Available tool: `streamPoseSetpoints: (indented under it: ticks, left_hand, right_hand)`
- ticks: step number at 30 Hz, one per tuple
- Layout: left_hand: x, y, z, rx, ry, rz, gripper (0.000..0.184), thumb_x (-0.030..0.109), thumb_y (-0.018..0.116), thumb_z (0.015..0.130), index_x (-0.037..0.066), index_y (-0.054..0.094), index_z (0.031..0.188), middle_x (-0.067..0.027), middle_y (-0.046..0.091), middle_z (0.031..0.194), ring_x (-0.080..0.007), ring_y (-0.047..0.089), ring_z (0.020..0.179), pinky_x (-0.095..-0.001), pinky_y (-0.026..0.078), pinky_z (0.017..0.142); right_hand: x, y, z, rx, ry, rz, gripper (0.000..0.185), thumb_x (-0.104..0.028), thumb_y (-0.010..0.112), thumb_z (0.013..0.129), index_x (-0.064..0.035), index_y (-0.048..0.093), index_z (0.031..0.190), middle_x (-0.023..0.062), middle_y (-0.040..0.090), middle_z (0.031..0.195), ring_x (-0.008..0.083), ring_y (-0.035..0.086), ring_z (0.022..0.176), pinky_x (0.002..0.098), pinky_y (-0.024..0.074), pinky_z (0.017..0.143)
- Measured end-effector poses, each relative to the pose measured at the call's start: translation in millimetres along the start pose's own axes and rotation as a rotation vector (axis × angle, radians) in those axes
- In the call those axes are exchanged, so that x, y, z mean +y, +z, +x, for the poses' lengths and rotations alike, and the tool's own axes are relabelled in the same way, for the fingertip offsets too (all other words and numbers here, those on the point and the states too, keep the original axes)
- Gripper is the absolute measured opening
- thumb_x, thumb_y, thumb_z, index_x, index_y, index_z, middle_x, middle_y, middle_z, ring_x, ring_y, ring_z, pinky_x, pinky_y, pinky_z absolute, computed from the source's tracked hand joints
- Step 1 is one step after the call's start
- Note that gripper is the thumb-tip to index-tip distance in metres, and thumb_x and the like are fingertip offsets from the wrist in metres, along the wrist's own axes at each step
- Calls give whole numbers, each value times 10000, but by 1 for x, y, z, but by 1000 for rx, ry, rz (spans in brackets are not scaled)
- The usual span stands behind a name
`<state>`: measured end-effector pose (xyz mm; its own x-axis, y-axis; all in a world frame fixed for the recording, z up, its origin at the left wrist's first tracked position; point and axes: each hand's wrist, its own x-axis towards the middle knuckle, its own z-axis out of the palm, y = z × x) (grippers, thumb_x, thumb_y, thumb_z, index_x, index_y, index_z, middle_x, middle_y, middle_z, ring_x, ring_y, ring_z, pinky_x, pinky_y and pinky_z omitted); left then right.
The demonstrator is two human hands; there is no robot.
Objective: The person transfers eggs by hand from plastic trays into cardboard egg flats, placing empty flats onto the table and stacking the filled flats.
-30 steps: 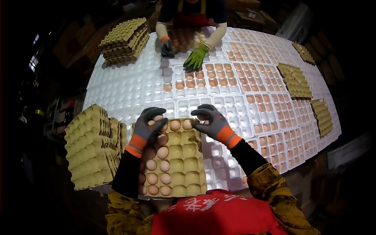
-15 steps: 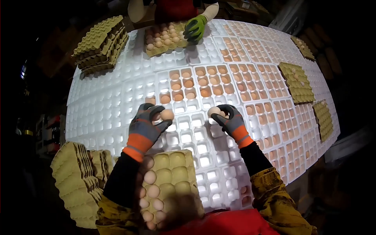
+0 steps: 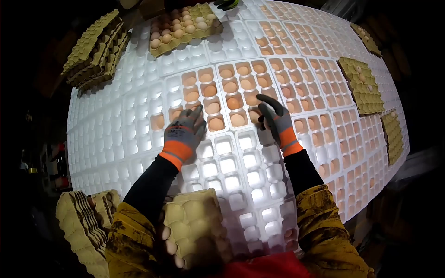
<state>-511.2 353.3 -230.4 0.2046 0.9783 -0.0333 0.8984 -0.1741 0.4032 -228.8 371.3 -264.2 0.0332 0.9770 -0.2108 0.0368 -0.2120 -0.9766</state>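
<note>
My left hand (image 3: 184, 130), in a grey and orange glove, reaches palm down over a white molded tray (image 3: 194, 155) with its fingers extended. Brown eggs (image 3: 216, 123) sit in the cells beside its fingertips. My right hand (image 3: 276, 121), gloved alike, has its index finger stretched out and apart from the thumb, above the front row of the neighbouring tray. A partly covered egg (image 3: 254, 114) lies under its fingers, and another egg (image 3: 238, 120) rests one cell to the left. I see no egg held in either hand.
A pulp egg tray (image 3: 194, 204) with several eggs along its left side lies before me. Stacked pulp trays (image 3: 83, 217) stand lower left, more (image 3: 95, 51) upper left. Across the table is a filled pulp tray (image 3: 185, 30), near a co-worker's green-gloved hand (image 3: 226, 4).
Both hands have moved forward from the bare cells and let go of the eggs they held. Cells in the front row now hold eggs. The co-worker's hand is nearly out of view.
</note>
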Motion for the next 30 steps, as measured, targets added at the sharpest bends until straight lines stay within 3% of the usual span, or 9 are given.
streamPoseSetpoints:
  ticks: [3, 5, 7, 9, 14, 17, 21, 24, 30]
  left_hand:
    - [-51, 29, 8, 366, -81, -396, 492, 40, 598, 894, 120, 569, 1378, -143, 611, 1224, -298, 625, 1098, -404, 499, 943]
    - [-73, 45, 7, 274, -61, -262, 515, 25, 600, 888, 112, 559, 1394, -129, 616, 1279, -248, 614, 1158, -361, 493, 990]
    - [-70, 44, -1, 144, -70, -90, 508, 41, 627, 892, 97, 561, 1392, -137, 616, 1307, -233, 602, 1192, -347, 486, 1012]
    - [-70, 35, 0, 135, -130, -430, 452, 262, 665, 931, 103, 600, 1349, -159, 638, 1268, -326, 594, 1194, -393, 463, 1009]
    - [-23, -96, -62, 342, -115, -770, 398, 270, 636, 992, 14, 623, 1297, -79, 693, 1191, -131, 602, 1056, -285, 470, 949]
    - [15, -145, -153, 473, -193, -896, 370, 233, 617, 1003, 10, 625, 1298, -86, 689, 1200, -154, 610, 1080, -299, 479, 948]
    - [17, -155, -293, 407, -251, -613, 331, 199, 578, 1017, 50, 629, 1308, -72, 682, 1165, -161, 633, 1027, -302, 505, 892]
    - [16, -146, -384, 305, -464, -850, 321, 187, 583, 1009, 31, 622, 1287, -63, 676, 1113, -145, 634, 1040, -286, 502, 874]
    - [8, -122, -472, 106, 47, -125, 339, 149, 641, 925, 76, 646, 1256, -122, 645, 1158, -303, 622, 1037, -416, 487, 893]
  right_hand:
    - [10, -2, 14, 169, -510, -103, 342, -78, 578, 969, -80, 632, 1307, 54, 656, 1168, 140, 622, 994, 277, 515, 856]
    - [33, -14, 29, 176, -823, -774, 407, -80, 594, 928, -117, 599, 1333, 138, 582, 1335, 326, 518, 1255, 417, 424, 1059]
    - [43, -14, 24, 175, -730, -983, 433, -76, 601, 912, -122, 595, 1342, 148, 579, 1356, 358, 515, 1256, 446, 377, 1103]
    - [35, -17, 9, 225, -764, -820, 423, -83, 599, 924, -120, 595, 1345, 149, 596, 1332, 355, 517, 1258, 450, 388, 1090]
    - [-21, 5, -83, 5, -535, -353, 414, -62, 614, 944, -66, 588, 1357, 127, 607, 1346, 262, 568, 1254, 376, 470, 1024]
    - [-58, 36, -160, -208, -518, -344, 452, -29, 653, 914, -78, 592, 1360, 108, 627, 1288, 226, 612, 1149, 341, 511, 951]
    - [-79, 74, -256, -453, -507, -406, 452, -39, 723, 861, -105, 637, 1299, 105, 634, 1188, 220, 646, 1004, 334, 553, 851]
    - [-79, 99, -318, -660, -522, -423, 418, -104, 740, 847, -115, 653, 1255, 126, 643, 1144, 299, 653, 958, 387, 552, 842]
    - [-51, 158, -402, -824, -802, -642, 378, -237, 694, 860, -140, 643, 1222, 77, 651, 1062, 289, 623, 914, 419, 509, 764]
